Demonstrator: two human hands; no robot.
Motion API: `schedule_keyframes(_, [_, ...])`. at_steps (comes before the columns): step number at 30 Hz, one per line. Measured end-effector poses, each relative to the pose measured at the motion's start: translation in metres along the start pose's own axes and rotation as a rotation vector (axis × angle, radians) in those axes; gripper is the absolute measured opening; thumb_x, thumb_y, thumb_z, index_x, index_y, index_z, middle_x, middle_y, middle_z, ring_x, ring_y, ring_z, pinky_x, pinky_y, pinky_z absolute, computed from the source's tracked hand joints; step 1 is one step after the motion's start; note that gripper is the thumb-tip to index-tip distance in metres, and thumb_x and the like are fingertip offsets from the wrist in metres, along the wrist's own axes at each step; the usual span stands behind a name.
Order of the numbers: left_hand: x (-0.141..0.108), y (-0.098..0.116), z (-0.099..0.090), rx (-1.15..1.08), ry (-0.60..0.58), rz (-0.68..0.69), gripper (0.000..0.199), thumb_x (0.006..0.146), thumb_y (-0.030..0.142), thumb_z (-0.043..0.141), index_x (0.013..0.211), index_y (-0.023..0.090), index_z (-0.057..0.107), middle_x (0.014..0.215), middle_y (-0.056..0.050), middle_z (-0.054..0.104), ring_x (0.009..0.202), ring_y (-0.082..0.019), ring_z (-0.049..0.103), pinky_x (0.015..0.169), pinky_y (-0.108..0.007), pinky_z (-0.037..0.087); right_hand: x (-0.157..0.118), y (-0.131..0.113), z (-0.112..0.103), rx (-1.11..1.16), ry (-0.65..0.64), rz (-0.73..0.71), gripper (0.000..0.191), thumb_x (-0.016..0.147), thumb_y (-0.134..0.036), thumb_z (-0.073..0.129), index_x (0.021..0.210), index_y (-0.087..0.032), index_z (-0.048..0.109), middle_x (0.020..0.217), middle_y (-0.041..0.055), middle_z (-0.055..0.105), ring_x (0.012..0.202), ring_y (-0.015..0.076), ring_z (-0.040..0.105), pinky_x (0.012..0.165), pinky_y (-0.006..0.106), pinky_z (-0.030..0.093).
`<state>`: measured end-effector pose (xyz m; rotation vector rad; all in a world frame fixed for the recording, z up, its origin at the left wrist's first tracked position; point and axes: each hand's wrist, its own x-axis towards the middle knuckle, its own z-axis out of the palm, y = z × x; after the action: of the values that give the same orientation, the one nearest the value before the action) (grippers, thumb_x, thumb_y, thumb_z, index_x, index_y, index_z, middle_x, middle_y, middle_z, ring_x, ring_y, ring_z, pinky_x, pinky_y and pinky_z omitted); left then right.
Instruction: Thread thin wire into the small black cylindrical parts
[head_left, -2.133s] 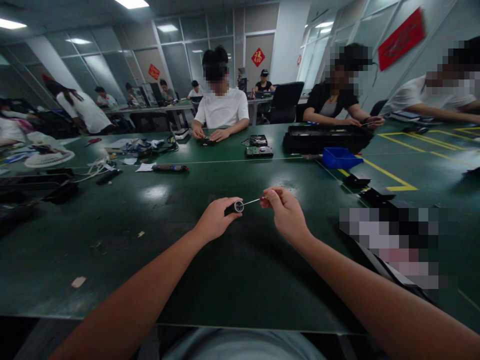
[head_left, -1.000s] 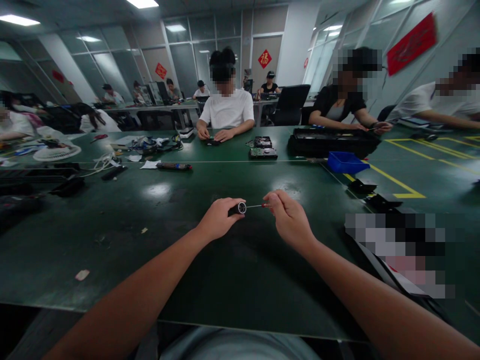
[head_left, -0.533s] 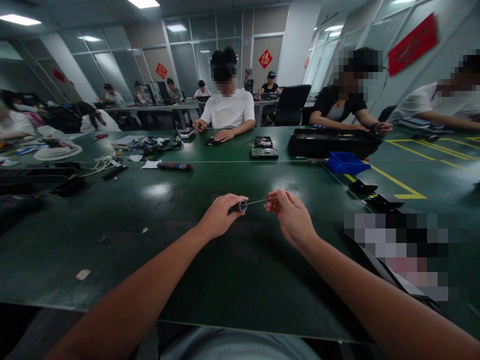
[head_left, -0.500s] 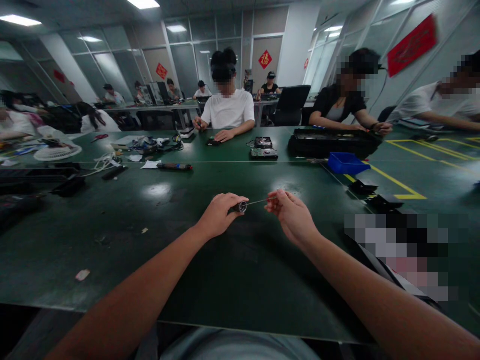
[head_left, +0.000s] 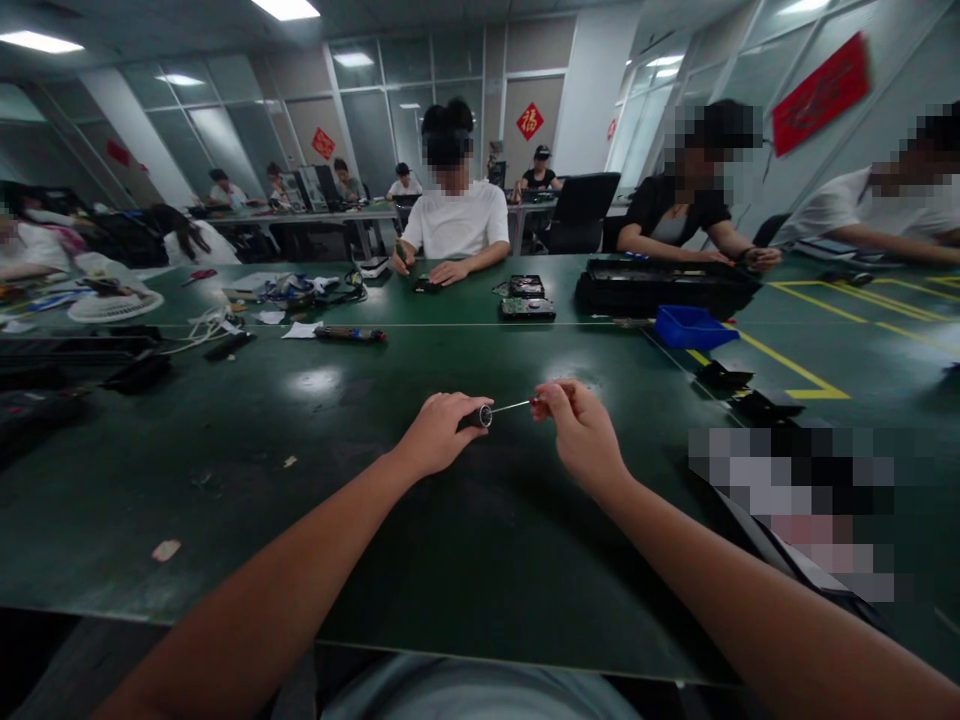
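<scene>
Near the middle of the green table, my left hand is closed around a small dark cylindrical part with a bright metal ring at its end. Its ringed end faces right, and the rest is hidden by my fingers. My right hand pinches the handle of a screwdriver, mostly covered by the fingers. The thin metal shaft of the screwdriver points left, and its tip meets the ringed end of the part. Both hands are held just above the table.
Beyond my hands lie a dark pen-like tool and opened drives. To the right are a blue tray, a long black housing and black pieces. Cables and parts clutter the far left. A co-worker sits opposite.
My right hand has turned slightly, its fingers curling differently around the screwdriver handle. My left hand still holds the part in nearly the same place.
</scene>
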<state>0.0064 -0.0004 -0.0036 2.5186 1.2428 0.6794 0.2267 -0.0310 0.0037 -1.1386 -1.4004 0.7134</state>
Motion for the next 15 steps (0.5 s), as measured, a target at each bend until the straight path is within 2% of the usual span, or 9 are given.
schedule_keyframes(4, [-0.0002,0.0016,0.0,-0.013,-0.022,-0.021,0.047,0.093,0.029,0.063,0.139,0.024,0.055,0.114,-0.007,0.067,0.109,-0.025,0.059,0.101,-0.046,0.041,-0.0041,-0.0063,-0.0012,-0.174,0.006,-0.075,0.028,0.099,-0.045,0.047,0.097,-0.021,0.061,0.082,0.0053,0.07,0.078,0.0211,0.068,0.074,0.037,0.051])
schedule_keyframes(10, [0.0002,0.0019,0.0006,0.001,-0.045,-0.023,0.047,0.093,0.029,0.062,0.139,0.024,0.055,0.113,-0.008,0.066,0.109,-0.025,0.059,0.102,-0.046,0.041,-0.005,-0.0091,-0.0025,-0.257,-0.05,-0.127,0.024,0.1,-0.042,0.046,0.097,-0.022,0.059,0.085,0.0065,0.072,0.079,0.0226,0.07,0.074,0.037,0.051])
schedule_keyframes(15, [-0.0001,0.0012,0.0015,-0.007,-0.05,-0.021,0.043,0.092,0.027,0.063,0.135,0.023,0.057,0.112,-0.007,0.066,0.11,-0.026,0.06,0.103,-0.046,0.042,-0.0039,-0.0087,-0.003,-0.336,-0.015,-0.145,0.022,0.1,-0.039,0.046,0.095,-0.022,0.059,0.081,0.0058,0.071,0.078,0.0226,0.069,0.073,0.037,0.048])
